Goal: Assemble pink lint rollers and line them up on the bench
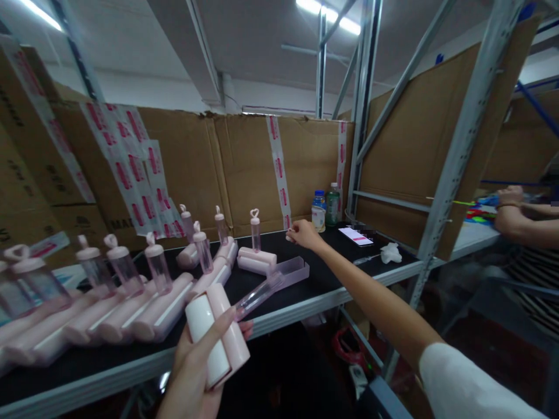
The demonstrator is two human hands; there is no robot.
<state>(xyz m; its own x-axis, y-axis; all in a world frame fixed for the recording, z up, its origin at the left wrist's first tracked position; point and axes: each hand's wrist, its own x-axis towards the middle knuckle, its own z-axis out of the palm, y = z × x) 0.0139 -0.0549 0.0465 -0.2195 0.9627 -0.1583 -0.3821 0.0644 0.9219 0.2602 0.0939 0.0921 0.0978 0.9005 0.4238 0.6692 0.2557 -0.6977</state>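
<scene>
My left hand [198, 364] is closed around a pink lint roller [229, 329] with a white roll surface showing. Its clear pink handle [259, 297] points up and right, with no heart-shaped loop visible on the end. Behind that handle lies a translucent pink open tray [297, 273] near the table's front edge. My right hand [304, 234] is stretched out over the back of the table with its fingers pinched; whatever is between them is too small to make out. A finished-looking lint roller [257, 260] with a heart-loop handle stands just left of the right hand.
Several similar pink rollers [163, 305] stand in rows at left. Two bottles [319, 209], a phone [356, 235] and a crumpled tissue [391, 253] lie beyond my right arm. Cardboard walls [244, 169] and a metal post [454, 163] bound the table. Another person's arm [513, 212] is at far right.
</scene>
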